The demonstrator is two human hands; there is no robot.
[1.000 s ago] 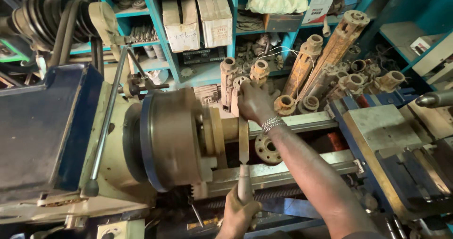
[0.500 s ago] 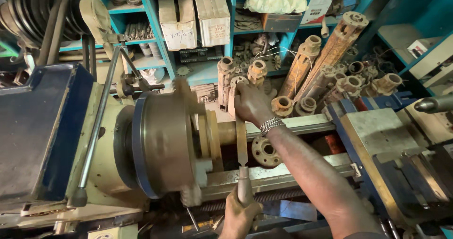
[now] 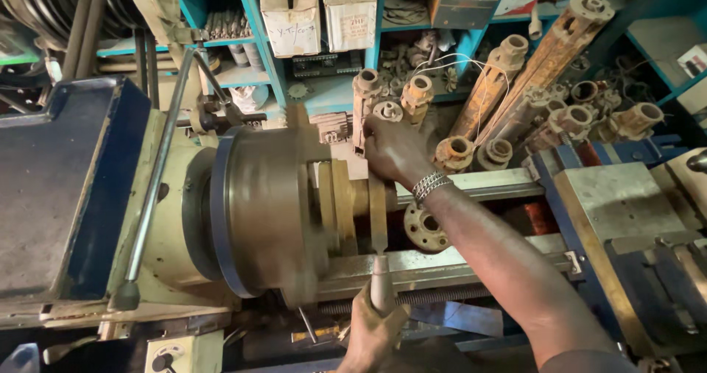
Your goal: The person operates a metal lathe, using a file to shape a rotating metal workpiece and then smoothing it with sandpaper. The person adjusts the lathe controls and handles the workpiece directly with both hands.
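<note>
A flat file [image 3: 378, 215] is laid upright across a brass-coloured workpiece [image 3: 346, 200] that is gripped in the lathe chuck [image 3: 261, 211]; the chuck is blurred. The file's pale handle [image 3: 381, 284] is clasped in the left hand [image 3: 374, 334], fingers wrapped shut around it, low at the near side of the lathe bed [image 3: 442, 266]. The far end of the file is pressed down by the right hand [image 3: 394, 150], fingers curled over the tip; a metal bracelet [image 3: 431, 187] is worn at that wrist. A flanged disc [image 3: 425, 228] is seen just beside the workpiece, under the forearm. Rusty tubular castings [image 3: 515, 93] are leaned against blue shelves [image 3: 258, 27] behind the lathe.
</note>
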